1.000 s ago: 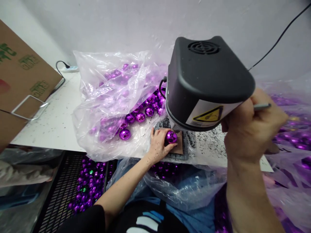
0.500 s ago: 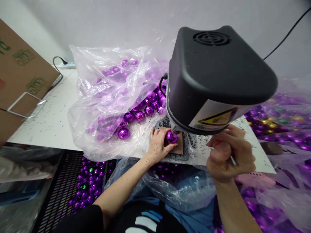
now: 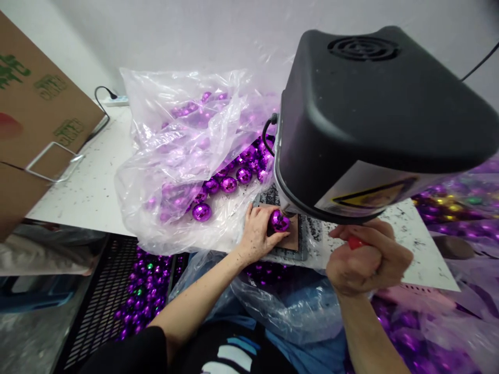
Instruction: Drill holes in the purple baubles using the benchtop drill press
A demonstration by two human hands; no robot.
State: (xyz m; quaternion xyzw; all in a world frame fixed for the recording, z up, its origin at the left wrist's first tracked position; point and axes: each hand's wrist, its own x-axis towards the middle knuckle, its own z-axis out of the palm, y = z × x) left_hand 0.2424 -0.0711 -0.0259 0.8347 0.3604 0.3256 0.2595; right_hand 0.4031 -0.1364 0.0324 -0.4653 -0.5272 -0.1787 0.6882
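Note:
My left hand (image 3: 260, 229) has its fingers and thumb closed round a shiny purple faceted ball (image 3: 279, 221). The ball rests over a brown pad on the dark base plate (image 3: 303, 254), against the tip beneath a black machine head (image 3: 374, 114). At the machine's right side my right hand (image 3: 368, 257) is wrapped round a red handle (image 3: 355, 242), mostly hidden by the fingers. Left of the base, more purple balls (image 3: 228, 184) lie in and beside a clear plastic bag (image 3: 175, 150).
Black flecks litter the white table (image 3: 101, 171). A cardboard box (image 3: 50, 104) stands at the left, by a power strip (image 3: 119, 101). Below the table sits a black crate (image 3: 105, 280) with purple beads. Bags of purple balls (image 3: 413, 337) fill the right side.
The view has shifted, so the machine head looks larger and farther right. More of the red handle shows in my right hand. My left hand keeps the ball in place under the tip.

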